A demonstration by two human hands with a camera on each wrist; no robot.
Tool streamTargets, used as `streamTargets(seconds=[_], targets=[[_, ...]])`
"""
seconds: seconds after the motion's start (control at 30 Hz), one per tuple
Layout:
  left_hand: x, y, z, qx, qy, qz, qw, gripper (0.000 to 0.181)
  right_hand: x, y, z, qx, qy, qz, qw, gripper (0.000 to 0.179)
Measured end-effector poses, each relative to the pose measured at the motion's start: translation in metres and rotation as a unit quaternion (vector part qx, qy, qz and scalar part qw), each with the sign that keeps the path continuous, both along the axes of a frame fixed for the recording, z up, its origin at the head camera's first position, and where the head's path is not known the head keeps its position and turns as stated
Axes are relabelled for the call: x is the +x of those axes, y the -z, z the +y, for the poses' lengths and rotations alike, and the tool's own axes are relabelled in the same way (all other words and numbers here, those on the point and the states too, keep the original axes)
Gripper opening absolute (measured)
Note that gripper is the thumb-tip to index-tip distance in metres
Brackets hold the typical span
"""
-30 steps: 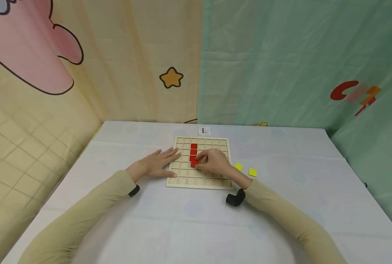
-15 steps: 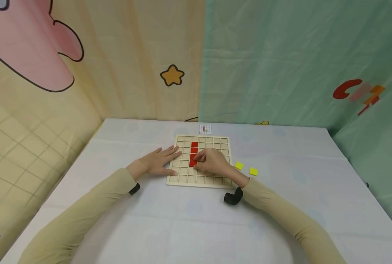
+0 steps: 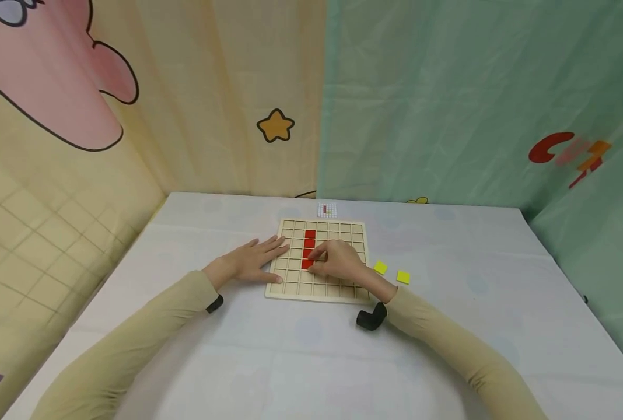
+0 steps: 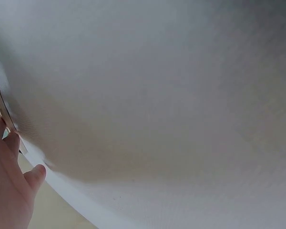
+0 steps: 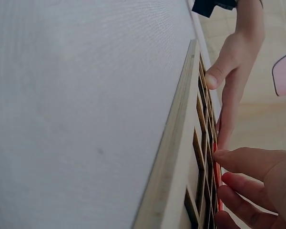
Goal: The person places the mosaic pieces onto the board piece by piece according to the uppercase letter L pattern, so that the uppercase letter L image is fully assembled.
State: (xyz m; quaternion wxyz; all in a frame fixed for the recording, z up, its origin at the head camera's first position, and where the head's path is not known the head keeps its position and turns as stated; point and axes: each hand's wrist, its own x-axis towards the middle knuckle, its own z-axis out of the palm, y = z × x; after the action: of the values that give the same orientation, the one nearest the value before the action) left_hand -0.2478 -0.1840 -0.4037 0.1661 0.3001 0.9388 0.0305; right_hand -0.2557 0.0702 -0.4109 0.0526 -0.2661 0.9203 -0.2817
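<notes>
A pale wooden grid board [image 3: 290,290] lies on the table. Several red square tiles [image 3: 310,244] form one column in its cells. My left hand [image 3: 248,260] rests with spread fingers across the board's left edge; the left wrist view shows part of that hand [image 4: 12,179] beside the rim. At the lowest red tile [image 3: 307,264], which sits in its cell, my right hand [image 3: 340,259] has thumb and index finger in a pinch. In the right wrist view, the thumb and fingertips of the right hand [image 5: 257,181] touch red close to the grid; the exact contact is partly hidden.
Two yellow square tiles, one nearer [image 3: 380,268] and one farther right [image 3: 403,277], lie beside the board's right edge. A small printed grid card [image 3: 326,210] lies behind the board. Patterned curtains [image 3: 422,116] stand behind the white table [image 3: 301,373].
The lowest red tile, overlapping the one above a second ago, now lies flat in line with the column. My right fingers stayed at it. The left hand kept its place.
</notes>
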Motion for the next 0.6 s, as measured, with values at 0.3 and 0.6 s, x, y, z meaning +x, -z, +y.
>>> streamTargets(seconds=[0.3, 0.6], targets=[[0.001, 0.002, 0.001, -0.003, 0.001, 0.007, 1.0, 0.088, 0.001, -0.005, 0.01, -0.013, 0.012, 0.02, 0.9997, 0.022], [0.002, 0.002, 0.0, 0.005, 0.006, 0.017, 0.9998, 0.087, 0.005, -0.02, 0.035, -0.028, 0.021, 0.038, 0.9987, 0.022]])
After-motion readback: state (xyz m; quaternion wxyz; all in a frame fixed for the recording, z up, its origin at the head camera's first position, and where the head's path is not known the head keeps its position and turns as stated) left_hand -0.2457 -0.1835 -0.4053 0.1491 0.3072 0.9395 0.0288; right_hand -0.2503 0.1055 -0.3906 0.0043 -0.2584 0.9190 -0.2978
